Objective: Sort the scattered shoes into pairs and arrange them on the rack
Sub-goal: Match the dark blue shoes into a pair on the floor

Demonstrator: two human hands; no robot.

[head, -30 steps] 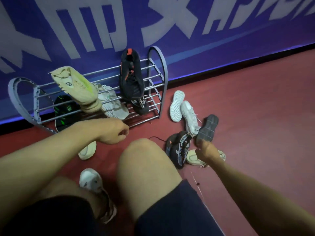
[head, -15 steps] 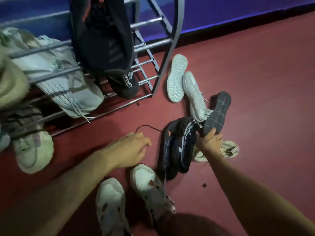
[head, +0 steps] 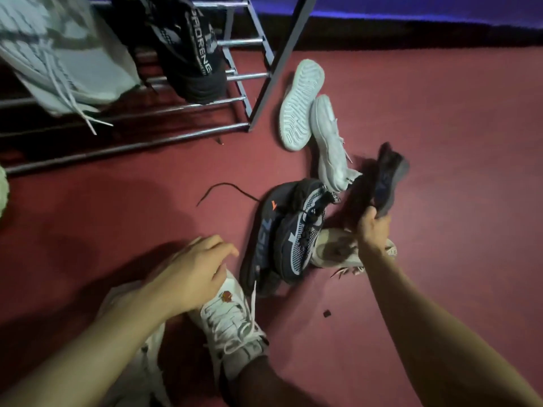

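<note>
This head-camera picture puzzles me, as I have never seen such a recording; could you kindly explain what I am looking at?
No machine here: a person wears a camera on the head, looking down at their own arms. The right hand has its grip on a dark shoe, lifted off the red floor. The left hand hovers, fingers relaxed, over the white sneaker the person wears. On the floor lie two pale shoes, two dark patterned ones and a beige one. The shoe rack stands top left.

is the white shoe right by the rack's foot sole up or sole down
Sole up, or nearly: the white shoe shows its whole wavy tread to the camera, no upper or laces visible.
</note>
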